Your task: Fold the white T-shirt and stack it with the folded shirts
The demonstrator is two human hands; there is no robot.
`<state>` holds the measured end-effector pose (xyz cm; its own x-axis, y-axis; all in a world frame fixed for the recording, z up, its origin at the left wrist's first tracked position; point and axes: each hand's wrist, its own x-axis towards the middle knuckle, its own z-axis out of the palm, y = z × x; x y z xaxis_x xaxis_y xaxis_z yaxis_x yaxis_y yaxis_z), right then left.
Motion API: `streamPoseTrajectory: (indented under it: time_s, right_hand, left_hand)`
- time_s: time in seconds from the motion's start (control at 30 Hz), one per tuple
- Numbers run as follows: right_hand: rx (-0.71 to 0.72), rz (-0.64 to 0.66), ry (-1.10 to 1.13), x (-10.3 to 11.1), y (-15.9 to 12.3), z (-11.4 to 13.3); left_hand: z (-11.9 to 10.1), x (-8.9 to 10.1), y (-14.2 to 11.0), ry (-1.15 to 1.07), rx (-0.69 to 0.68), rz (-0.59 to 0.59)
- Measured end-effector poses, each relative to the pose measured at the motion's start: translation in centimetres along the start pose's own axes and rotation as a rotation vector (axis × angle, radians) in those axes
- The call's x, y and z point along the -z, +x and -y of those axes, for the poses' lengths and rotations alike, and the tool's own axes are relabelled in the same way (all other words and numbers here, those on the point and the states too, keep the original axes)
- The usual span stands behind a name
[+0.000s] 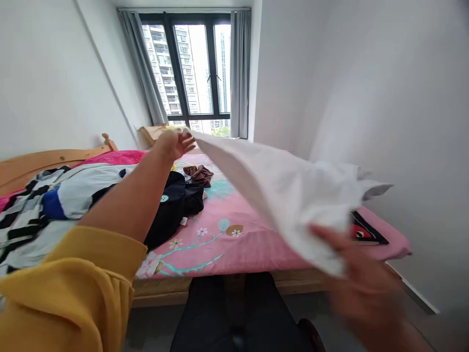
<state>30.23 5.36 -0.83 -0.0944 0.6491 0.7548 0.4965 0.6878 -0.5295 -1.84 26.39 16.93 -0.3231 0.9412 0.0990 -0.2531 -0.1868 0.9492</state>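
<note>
A white garment hangs spread in the air above a bed with a pink flowered sheet. My left hand is stretched far out and pinches the garment's far edge. My right hand, close to the camera and blurred by motion, grips its near lower edge. My left arm wears a yellow sleeve.
A heap of clothes in black, white and blue lies on the bed's left, with a black garment beside it. A brown cloth lies farther back. A black and red item sits under the white garment. Window behind.
</note>
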Motion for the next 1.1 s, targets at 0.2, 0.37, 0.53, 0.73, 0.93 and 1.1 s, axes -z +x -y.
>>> streamPoseTrajectory:
  time_s: [0.2, 0.37, 0.53, 0.73, 0.93, 1.1]
  right_hand:
    - [-0.335, 0.593, 0.231, -17.8, -7.8, 1.8]
    - [-0.236, 1.229, 0.352, -22.0, -13.4, 3.6]
    - [-0.259, 1.252, 0.333, -20.5, -15.6, 3.4]
    - [-0.596, 0.939, 0.46, -20.9, -18.4, -2.0]
    - [-1.111, 0.574, 0.721, -21.3, -20.5, -6.3]
    - [-1.158, 0.533, 0.819, -21.2, -20.2, -6.9]
  left_hand:
    - [11.2, 17.3, -10.6, -0.085, 0.194, -0.276]
    - [20.0, 29.2, -24.2, -0.266, 0.368, -0.671]
    - [24.4, 34.2, -32.5, -0.367, 0.486, -0.88]
    - [25.7, 33.8, -33.6, -0.324, 0.511, -0.865]
    - [27.5, 28.9, -33.4, -0.254, 0.555, -0.709]
    - [30.1, 24.3, -31.9, -0.168, 0.59, -0.433]
